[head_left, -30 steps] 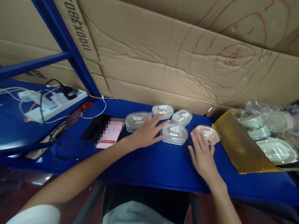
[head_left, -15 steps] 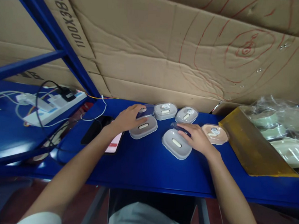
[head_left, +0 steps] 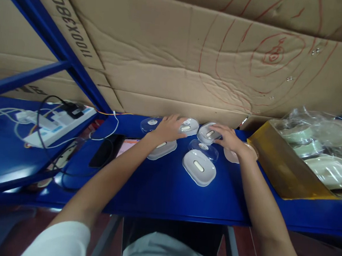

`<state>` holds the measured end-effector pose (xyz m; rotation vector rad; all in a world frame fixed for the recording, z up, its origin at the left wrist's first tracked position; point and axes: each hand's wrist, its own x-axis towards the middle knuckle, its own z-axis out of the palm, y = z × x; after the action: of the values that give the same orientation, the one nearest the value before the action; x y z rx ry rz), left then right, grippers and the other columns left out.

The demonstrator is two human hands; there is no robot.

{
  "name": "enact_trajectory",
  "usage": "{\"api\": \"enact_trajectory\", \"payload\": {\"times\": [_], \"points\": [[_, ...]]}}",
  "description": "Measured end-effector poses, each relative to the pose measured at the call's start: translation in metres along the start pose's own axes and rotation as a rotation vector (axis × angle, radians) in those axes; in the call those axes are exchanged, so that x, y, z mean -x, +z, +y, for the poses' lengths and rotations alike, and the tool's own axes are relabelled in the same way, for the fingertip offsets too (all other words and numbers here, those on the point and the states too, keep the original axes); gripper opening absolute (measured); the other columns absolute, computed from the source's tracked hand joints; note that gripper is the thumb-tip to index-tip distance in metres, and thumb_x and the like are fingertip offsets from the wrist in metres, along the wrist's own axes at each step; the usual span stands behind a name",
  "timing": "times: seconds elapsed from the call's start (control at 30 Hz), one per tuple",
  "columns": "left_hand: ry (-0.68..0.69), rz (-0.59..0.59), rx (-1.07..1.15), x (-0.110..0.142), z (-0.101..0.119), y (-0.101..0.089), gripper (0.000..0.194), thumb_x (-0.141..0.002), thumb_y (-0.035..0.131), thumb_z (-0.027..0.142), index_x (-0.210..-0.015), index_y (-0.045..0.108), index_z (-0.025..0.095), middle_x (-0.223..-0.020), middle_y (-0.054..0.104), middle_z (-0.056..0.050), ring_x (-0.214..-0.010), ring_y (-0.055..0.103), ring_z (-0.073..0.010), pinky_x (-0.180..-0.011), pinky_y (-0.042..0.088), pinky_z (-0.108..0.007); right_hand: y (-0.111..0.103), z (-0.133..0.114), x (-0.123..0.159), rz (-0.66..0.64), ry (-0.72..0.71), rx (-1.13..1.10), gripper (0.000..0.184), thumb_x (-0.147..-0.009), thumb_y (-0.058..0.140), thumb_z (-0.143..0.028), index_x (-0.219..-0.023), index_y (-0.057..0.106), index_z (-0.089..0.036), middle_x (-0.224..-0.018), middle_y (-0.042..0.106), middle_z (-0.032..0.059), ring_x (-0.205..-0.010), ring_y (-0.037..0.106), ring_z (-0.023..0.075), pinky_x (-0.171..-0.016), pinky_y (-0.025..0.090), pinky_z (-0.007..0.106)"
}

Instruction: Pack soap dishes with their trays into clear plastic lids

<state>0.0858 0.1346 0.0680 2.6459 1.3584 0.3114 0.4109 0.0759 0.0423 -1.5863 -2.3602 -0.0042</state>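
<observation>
Several small oval plastic cases lie on the blue table (head_left: 166, 194). My left hand (head_left: 168, 128) reaches to the back row, its fingers curled over a closed clear case (head_left: 189, 126). My right hand (head_left: 228, 138) rests on another closed case (head_left: 207, 133), fingers bent over it. Two opened white bases lie nearer me, one (head_left: 199, 167) in the middle and one (head_left: 162, 148) partly under my left wrist. Their clear lids sit apart, one (head_left: 203, 148) above the middle base and one (head_left: 149, 123) at the back left. A tan case (head_left: 235, 156) lies under my right wrist.
A phone (head_left: 106, 151) lies left of the cases. A power strip (head_left: 54, 125) with tangled cables sits on the left shelf. A yellow-edged box (head_left: 276, 162) with bagged green dishes stands at the right. A cardboard wall (head_left: 193, 59) backs the table.
Both hands left the two opened cases and reached farther back onto the two closed cases in the rear row. The clear lids now lie loose on the table.
</observation>
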Motion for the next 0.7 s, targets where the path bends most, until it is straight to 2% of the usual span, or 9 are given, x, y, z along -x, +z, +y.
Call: {"api": "enact_trajectory", "payload": {"times": [0.07, 0.2, 0.27, 0.37, 0.43, 0.53, 0.6, 0.7], "points": [[-0.012, -0.043, 0.008, -0.016, 0.001, 0.003, 0.073, -0.093, 0.075, 0.051, -0.158, 0.052, 0.026, -0.159, 0.058, -0.014, -0.145, 0.057, -0.0368, -0.119, 0.043, -0.049, 0.0, -0.001, 0.005, 0.005, 0.037, 0.006, 0.049, -0.094, 0.074, -0.037, -0.143, 0.071, -0.034, -0.141, 0.071, 0.0122, -0.129, 0.064, 0.0385, -0.107, 0.049, 0.058], [-0.008, -0.069, 0.045, -0.026, -0.003, 0.005, 0.06, -0.104, 0.058, 0.059, -0.155, 0.055, 0.027, -0.152, 0.067, -0.009, -0.138, 0.064, -0.0318, -0.114, 0.049, -0.042, 0.001, -0.005, 0.018, 0.046, 0.094, 0.0, 0.04, -0.107, 0.056, -0.049, -0.136, 0.075, -0.029, -0.128, 0.073, 0.0148, -0.123, 0.066, 0.0357, -0.112, 0.042, 0.06], [0.001, -0.056, 0.058, -0.023, -0.004, 0.004, 0.057, -0.109, 0.045, 0.058, -0.156, 0.054, 0.027, -0.152, 0.067, -0.007, -0.137, 0.066, -0.0295, -0.113, 0.049, -0.04, 0.002, -0.006, 0.021, 0.053, 0.101, -0.01, 0.044, -0.107, 0.056, -0.053, -0.137, 0.074, -0.027, -0.136, 0.071, 0.0154, -0.129, 0.064, 0.0362, -0.115, 0.04, 0.061], [0.006, -0.02, 0.054, -0.015, -0.004, 0.002, 0.055, -0.113, 0.036, 0.053, -0.158, 0.052, 0.025, -0.152, 0.068, -0.007, -0.138, 0.065, -0.0269, -0.114, 0.049, -0.038, 0.005, -0.006, 0.021, 0.032, 0.089, -0.031, 0.058, -0.098, 0.07, -0.06, -0.146, 0.067, -0.027, -0.154, 0.063, 0.0147, -0.14, 0.06, 0.037, -0.114, 0.046, 0.056], [0.005, 0.013, 0.035, -0.01, -0.005, 0.002, 0.053, -0.114, 0.037, 0.05, -0.156, 0.054, 0.022, -0.152, 0.067, -0.009, -0.14, 0.064, -0.0274, -0.117, 0.047, -0.039, 0.006, -0.008, 0.021, 0.025, 0.09, -0.038, 0.059, -0.098, 0.069, -0.059, -0.147, 0.066, -0.028, -0.156, 0.063, 0.0132, -0.141, 0.061, 0.0359, -0.111, 0.05, 0.052], [-0.007, 0.063, -0.009, -0.001, -0.008, 0.004, 0.051, -0.113, 0.043, 0.047, -0.154, 0.056, 0.021, -0.153, 0.065, -0.013, -0.143, 0.061, -0.0312, -0.121, 0.043, -0.047, 0.007, -0.011, 0.021, 0.042, 0.125, -0.037, 0.05, -0.108, 0.054, -0.054, -0.147, 0.066, -0.026, -0.148, 0.07, 0.0114, -0.135, 0.067, 0.0337, -0.11, 0.053, 0.05], [-0.024, 0.094, -0.041, 0.007, -0.011, 0.007, 0.051, -0.112, 0.046, 0.047, -0.155, 0.056, 0.02, -0.158, 0.06, -0.017, -0.148, 0.056, -0.0351, -0.122, 0.041, -0.053, 0.006, -0.013, 0.019, 0.064, 0.164, -0.03, 0.049, -0.112, 0.044, -0.049, -0.147, 0.066, -0.024, -0.144, 0.073, 0.0125, -0.131, 0.07, 0.0338, -0.109, 0.054, 0.051], [-0.063, 0.146, -0.082, 0.021, -0.016, 0.012, 0.052, -0.112, 0.046, 0.044, -0.157, 0.054, 0.018, -0.168, 0.046, -0.023, -0.157, 0.045, -0.0395, -0.124, 0.037, -0.06, -0.002, -0.012, 0.018, 0.117, 0.224, -0.009, 0.045, -0.11, 0.046, -0.039, -0.146, 0.066, -0.02, -0.147, 0.071, 0.0163, -0.136, 0.067, 0.0372, -0.113, 0.05, 0.059]]}}
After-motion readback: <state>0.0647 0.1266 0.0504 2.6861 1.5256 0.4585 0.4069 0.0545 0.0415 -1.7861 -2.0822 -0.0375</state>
